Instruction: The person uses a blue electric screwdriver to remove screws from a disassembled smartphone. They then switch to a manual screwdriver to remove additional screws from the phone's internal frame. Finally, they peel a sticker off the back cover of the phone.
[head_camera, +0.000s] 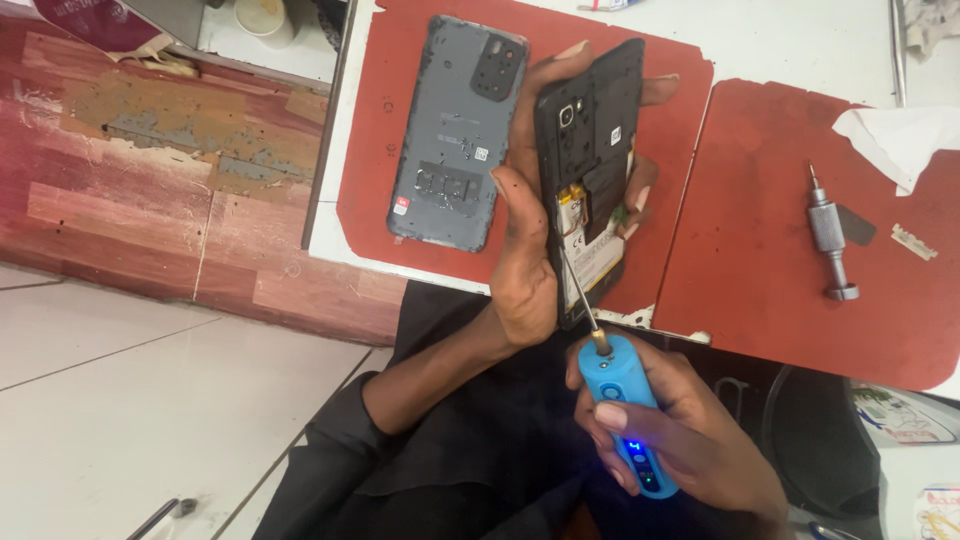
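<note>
My left hand grips an opened black phone by its edges, its back off and the inner frame, battery and boards showing. My right hand holds a blue electric screwdriver with a lit blue display. Its thin bit points into the lower part of the phone's inside. The phone's removed grey back cover lies inner side up on the red mat, just left of the phone.
A silver manual screwdriver lies on a second red mat to the right, with a white cloth and a small pale strip beyond it. The white tabletop ends at left; tiled floor lies below.
</note>
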